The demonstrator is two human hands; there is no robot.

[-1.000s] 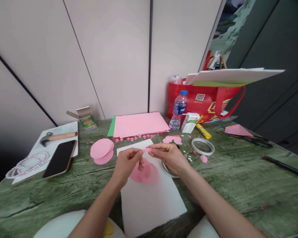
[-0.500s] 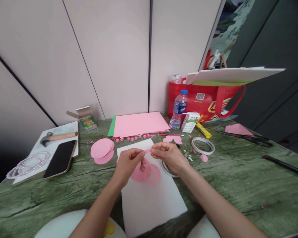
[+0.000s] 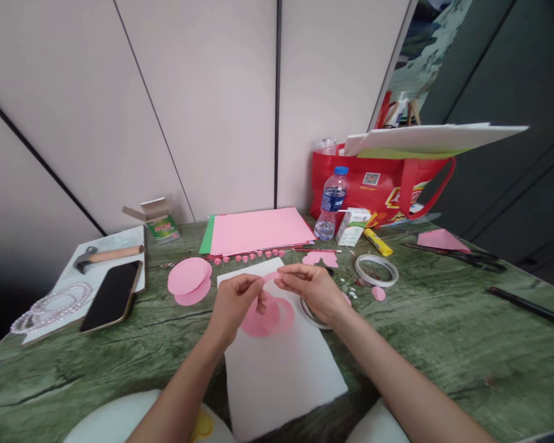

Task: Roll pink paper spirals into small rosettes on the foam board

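Left grip [image 3: 235, 301] and right grip [image 3: 314, 289] pinching pink paper strip [image 3: 271, 278] between them, above white sheet [image 3: 284, 381]. Beyond grips, rightward: red bag [image 3: 381, 195] holding white boards [image 3: 443, 139]; clear bottle [image 3: 333, 200] standing before it, fill unclear. Leftward beyond: small green box [image 3: 163, 227] standing open, contents hidden.

Over on the left lies a white board [image 3: 96, 277] bearing a hammer [image 3: 117, 253], a black phone [image 3: 113, 295] and looped pearly beads [image 3: 58, 301] that spill past its edge. Behind it stands a green-labelled box [image 3: 164, 226], flaps open. Toward the back right, a blue-capped bottle [image 3: 333, 200] stands upright, a white carton [image 3: 353, 227] tilted just beside it — both in front of a red bag [image 3: 369, 200], pale sheets [image 3: 429, 138] jutting above. Pale wall panels [image 3: 216, 111] rise behind — dark seams between them.
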